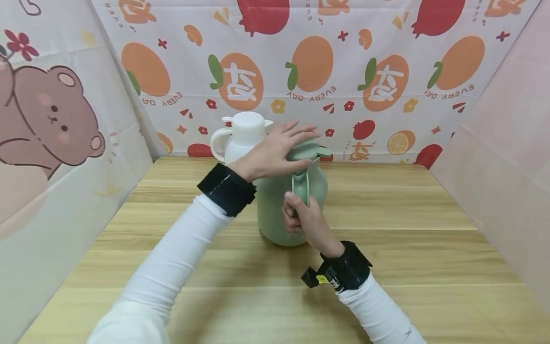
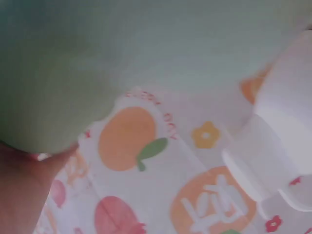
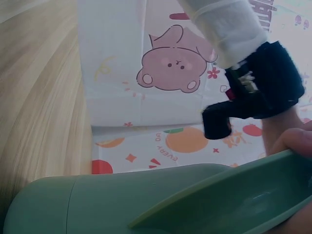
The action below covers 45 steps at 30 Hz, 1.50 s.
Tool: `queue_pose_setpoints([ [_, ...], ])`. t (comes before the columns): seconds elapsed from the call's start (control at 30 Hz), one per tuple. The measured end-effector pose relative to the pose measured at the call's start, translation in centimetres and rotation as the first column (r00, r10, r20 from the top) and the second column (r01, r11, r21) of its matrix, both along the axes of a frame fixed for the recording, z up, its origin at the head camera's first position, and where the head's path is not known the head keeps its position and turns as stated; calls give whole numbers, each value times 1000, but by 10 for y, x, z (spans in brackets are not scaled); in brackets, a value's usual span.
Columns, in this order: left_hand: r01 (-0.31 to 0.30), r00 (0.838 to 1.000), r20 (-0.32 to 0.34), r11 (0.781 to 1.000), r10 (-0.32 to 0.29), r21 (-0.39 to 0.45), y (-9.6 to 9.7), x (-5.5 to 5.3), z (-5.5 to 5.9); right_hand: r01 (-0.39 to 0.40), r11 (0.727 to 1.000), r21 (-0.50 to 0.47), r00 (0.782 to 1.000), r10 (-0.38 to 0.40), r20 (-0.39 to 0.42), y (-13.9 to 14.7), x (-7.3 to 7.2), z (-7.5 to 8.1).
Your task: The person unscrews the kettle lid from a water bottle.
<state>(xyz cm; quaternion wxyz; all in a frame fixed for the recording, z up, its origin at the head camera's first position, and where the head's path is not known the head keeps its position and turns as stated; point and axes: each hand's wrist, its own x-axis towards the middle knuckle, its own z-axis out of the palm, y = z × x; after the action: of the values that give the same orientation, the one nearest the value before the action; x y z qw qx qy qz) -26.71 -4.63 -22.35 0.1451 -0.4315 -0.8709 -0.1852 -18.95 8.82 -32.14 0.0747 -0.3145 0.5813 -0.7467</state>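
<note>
A green thermos jug (image 1: 275,215) stands upright on the table, its handle turned toward me. My left hand (image 1: 277,150) lies over its green lid (image 1: 307,150), fingers stretched across the top and thumb along the near side. Lower down, my right hand (image 1: 307,217) grips the jug's handle (image 1: 301,184), thumb on top. In the left wrist view, the jug's green body (image 2: 58,87) blurs across the top left. The right wrist view shows the jug's side (image 3: 122,200) and handle close up.
A white thermos jug (image 1: 247,131) stands just behind and left of the green one, partly hidden by my left hand. The wooden table (image 1: 408,229) runs back to a fruit-patterned cloth (image 1: 275,62). A bear-patterned cloth (image 1: 56,114) borders the left side.
</note>
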Motion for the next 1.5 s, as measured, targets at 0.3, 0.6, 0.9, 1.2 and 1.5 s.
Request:
queue_pose_setpoints([
  [0.3,6,996,87,999,-3,-37,-5,-3,-1,1,1000,0,1000,-1,4,1,0,-1],
  [0.6,-137,987,69,988,142,-73,5,9,3,10,1000,-7,1000,-10,11,0,1,0],
  [0.9,-198,972,110,977,206,-72,9,10,7,22,1000,2,1000,-22,11,0,1,0],
  [1.2,-245,963,114,969,244,-4,12,10,2,14,1000,-2,1000,-14,4,-1,1,0],
  [1.5,-48,991,131,991,32,122,-9,7,-4,1,1000,2,1000,-1,1,0,1,0],
])
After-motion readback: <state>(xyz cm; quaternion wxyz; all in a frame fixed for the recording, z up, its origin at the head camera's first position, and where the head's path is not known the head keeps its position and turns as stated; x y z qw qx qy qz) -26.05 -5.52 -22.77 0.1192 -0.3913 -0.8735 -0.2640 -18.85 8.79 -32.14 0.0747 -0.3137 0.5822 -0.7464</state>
